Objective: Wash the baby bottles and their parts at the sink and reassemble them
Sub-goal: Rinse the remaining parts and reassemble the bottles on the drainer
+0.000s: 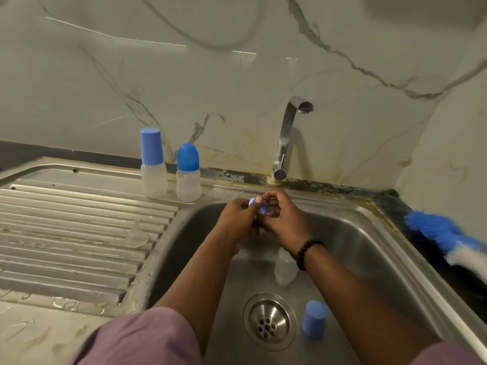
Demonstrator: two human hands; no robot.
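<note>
Over the steel sink [350,241], my left hand [238,219] pinches a small blue bottle ring [259,206]. My right hand [286,219] meets it from the right, fingers closed on the same ring and on a clear part that I cannot make out. A clear open bottle [284,268] lies in the basin under my right wrist. A blue cap [313,322] stands upside down beside the drain [268,321]. Two capped bottles stand on the rim behind the drainboard: a tall-capped one [152,164] and a round-capped one [187,173]. A clear teat [136,235] sits on the drainboard.
The chrome tap [286,138] rises behind the basin, with no water visible from it. A blue and white bottle brush [445,237] lies on the right counter. The ribbed drainboard [66,233] spreads to the left, wet near its front edge. A marble wall backs everything.
</note>
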